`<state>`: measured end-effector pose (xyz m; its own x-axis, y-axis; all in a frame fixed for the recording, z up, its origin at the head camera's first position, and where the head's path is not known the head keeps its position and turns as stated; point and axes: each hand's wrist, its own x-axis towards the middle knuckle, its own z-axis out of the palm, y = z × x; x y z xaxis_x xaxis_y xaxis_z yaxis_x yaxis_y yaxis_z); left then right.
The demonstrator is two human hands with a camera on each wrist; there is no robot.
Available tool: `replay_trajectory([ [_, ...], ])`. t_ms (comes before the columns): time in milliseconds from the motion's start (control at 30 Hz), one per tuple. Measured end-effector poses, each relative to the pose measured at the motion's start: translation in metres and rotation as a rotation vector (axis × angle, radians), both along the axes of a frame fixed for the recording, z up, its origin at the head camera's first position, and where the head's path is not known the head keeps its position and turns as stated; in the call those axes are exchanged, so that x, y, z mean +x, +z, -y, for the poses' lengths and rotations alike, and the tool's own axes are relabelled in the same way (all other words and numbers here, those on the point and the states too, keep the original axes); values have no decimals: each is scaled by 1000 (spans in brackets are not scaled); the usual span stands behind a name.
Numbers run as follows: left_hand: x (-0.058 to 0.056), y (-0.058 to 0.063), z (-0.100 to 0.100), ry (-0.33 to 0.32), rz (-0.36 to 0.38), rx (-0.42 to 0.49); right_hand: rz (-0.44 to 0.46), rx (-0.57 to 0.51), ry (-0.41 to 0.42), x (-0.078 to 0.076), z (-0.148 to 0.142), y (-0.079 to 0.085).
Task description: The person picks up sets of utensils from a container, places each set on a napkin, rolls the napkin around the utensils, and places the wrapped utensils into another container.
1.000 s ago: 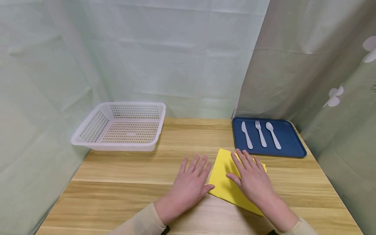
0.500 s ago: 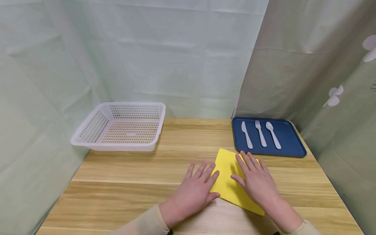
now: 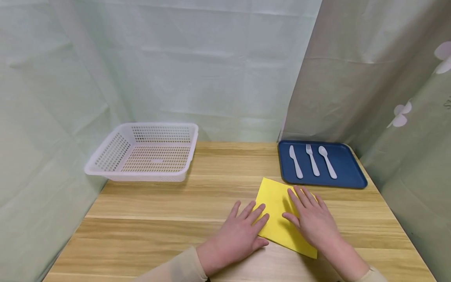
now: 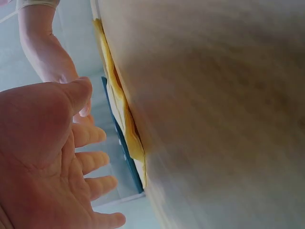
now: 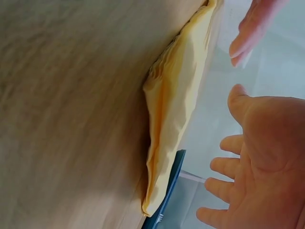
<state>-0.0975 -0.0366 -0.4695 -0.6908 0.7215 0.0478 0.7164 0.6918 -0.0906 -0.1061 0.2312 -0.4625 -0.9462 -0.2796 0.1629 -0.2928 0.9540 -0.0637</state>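
A folded yellow cloth (image 3: 275, 211) lies flat on the wooden table; its stacked layers show along the edge of the cloth (image 5: 167, 95) in the right wrist view. My left hand (image 3: 239, 235), palm down with fingers spread, overlaps the cloth's left edge in the head view. Over its right half is my right hand (image 3: 313, 221), fingers straight and apart, a shadow falling on the yellow below. Both wrist views show the palms, the left palm (image 4: 38, 148) and the right palm (image 5: 276, 148), raised above the table with nothing in them.
Behind the cloth at the back right sits a blue tray (image 3: 347, 164) bearing a white knife (image 3: 296, 162), fork (image 3: 312, 160) and spoon (image 3: 327, 162). A white perforated basket (image 3: 134, 176) stands at the back left. Pale curtains (image 3: 211, 70) enclose the table.
My left hand has shifted right and toward me, its fingers now over the cloth's left edge. The right hand has drifted slightly right and toward me. The cloth stays in place.
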Motion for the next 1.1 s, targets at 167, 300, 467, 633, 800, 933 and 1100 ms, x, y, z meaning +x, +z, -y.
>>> replay_trajectory([
  [167, 3, 0, -4, -13, 37, -12, 26, 16, 2, 1, -2, -1],
  [300, 4, -1, -7, -32, 58, -22, 39, 34, 2, 2, -4, -1],
  [467, 6, -1, -8, -67, 53, -47, 60, 43, 11, 4, -6, -2],
  [633, 8, -1, -8, -94, 43, -60, 92, 47, 22, 5, -7, -4],
  [800, 8, -3, -6, -106, 33, -61, 121, 40, 30, 5, -7, -7],
  [933, 8, -3, -5, -114, 28, -54, 129, 23, 40, 5, -8, -9],
  [1100, 9, -4, -4, -125, 9, -46, 160, 10, 48, 5, -8, -11],
])
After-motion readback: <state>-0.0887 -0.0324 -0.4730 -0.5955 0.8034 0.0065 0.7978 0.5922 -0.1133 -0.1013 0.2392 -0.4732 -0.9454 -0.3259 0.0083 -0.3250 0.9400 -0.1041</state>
